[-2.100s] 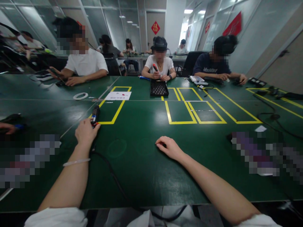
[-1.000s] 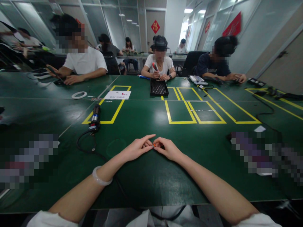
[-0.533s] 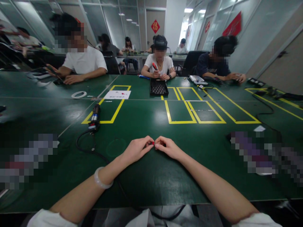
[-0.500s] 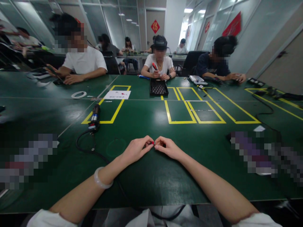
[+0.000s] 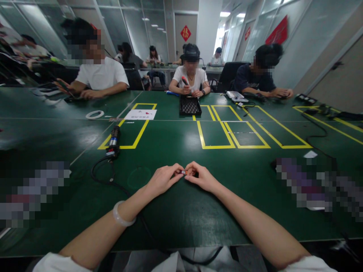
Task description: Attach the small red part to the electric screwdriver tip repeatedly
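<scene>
Both of my hands meet above the near middle of the green table (image 5: pixel 170 223), fingertips almost touching. Between them is a tiny part with red, orange and white on it (image 5: pixel 183 172), too small to name and mostly covered by fingers. My left hand (image 5: pixel 166 177) pinches its left side with thumb and fingers. On the other side my right hand (image 5: pixel 202 176) is closed, thumb and index finger at the part's orange end. A pale bangle (image 5: pixel 124 214) circles my left wrist.
Left of my hands lies a black cylindrical tool (image 5: pixel 114 138) with a cable (image 5: pixel 98 178) trailing towards me. Yellow tape outlines (image 5: pixel 218 146) mark the table. A paper sheet (image 5: pixel 141 114) and a white ring (image 5: pixel 95 115) lie farther off. Opposite, a person works at a black tray (image 5: pixel 190 112).
More of the small part shows between my fingertips, now with white and orange visible. My right fingers have shifted slightly; my left hand stays nearly in place.
</scene>
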A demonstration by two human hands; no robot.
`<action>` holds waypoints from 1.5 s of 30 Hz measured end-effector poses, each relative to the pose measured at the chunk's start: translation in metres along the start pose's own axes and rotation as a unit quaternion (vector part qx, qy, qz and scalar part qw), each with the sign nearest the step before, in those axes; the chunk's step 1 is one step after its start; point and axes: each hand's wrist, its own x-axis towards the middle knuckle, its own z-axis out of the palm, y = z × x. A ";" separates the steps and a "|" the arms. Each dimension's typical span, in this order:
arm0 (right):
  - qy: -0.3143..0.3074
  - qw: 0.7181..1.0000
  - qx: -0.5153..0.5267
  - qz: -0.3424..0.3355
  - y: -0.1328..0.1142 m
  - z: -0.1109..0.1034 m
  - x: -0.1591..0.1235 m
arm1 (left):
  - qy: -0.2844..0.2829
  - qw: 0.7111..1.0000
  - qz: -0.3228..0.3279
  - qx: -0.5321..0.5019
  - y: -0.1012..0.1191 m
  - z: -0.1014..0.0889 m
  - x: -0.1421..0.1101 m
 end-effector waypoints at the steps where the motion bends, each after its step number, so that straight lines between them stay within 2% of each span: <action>1: -0.001 1.000 -0.007 -0.004 0.000 0.000 0.000 | -0.002 1.000 -0.001 0.001 -0.001 0.000 0.000; 7: 0.013 0.999 -0.033 -0.005 -0.003 -0.001 0.001 | -0.021 1.000 0.016 -0.006 -0.007 -0.007 0.002; 10: 0.032 0.999 -0.044 0.006 -0.003 -0.003 0.001 | 0.021 1.000 0.003 0.021 -0.020 -0.019 0.004; 14: 0.038 0.998 -0.045 0.014 -0.001 -0.005 0.002 | 0.139 0.979 -0.080 0.125 -0.063 -0.046 0.001; 16: 0.035 0.998 -0.043 0.015 0.000 -0.004 0.002 | 0.195 0.951 -0.142 0.196 -0.093 -0.062 -0.007; 19: 0.032 0.999 -0.041 0.012 -0.001 -0.003 0.002 | 0.252 0.890 -0.262 0.276 -0.139 -0.085 -0.027; 22: 0.032 0.999 -0.040 0.011 -0.001 -0.004 0.001 | 0.232 0.856 -0.366 0.280 -0.176 -0.103 -0.051; 24: 0.028 0.999 -0.039 0.013 -0.001 -0.004 0.001 | 0.197 0.853 -0.413 0.250 -0.192 -0.111 -0.061; 27: 0.025 0.999 -0.038 0.013 0.000 -0.005 0.000 | 0.162 0.857 -0.443 0.207 -0.203 -0.117 -0.067; 31: 0.022 0.999 -0.041 0.015 0.000 -0.005 0.000 | 0.154 0.857 -0.447 0.204 -0.201 -0.118 -0.062; 35: 0.019 0.998 -0.051 0.017 -0.001 -0.004 0.001 | 0.155 0.860 -0.435 0.217 -0.183 -0.111 -0.054; 40: 0.017 0.998 -0.054 0.018 0.002 -0.001 0.003 | 0.119 0.868 -0.409 0.256 -0.143 -0.088 -0.034; 45: 0.019 0.998 -0.054 0.015 0.002 0.000 0.003 | 0.085 0.895 -0.327 0.290 -0.097 -0.058 -0.012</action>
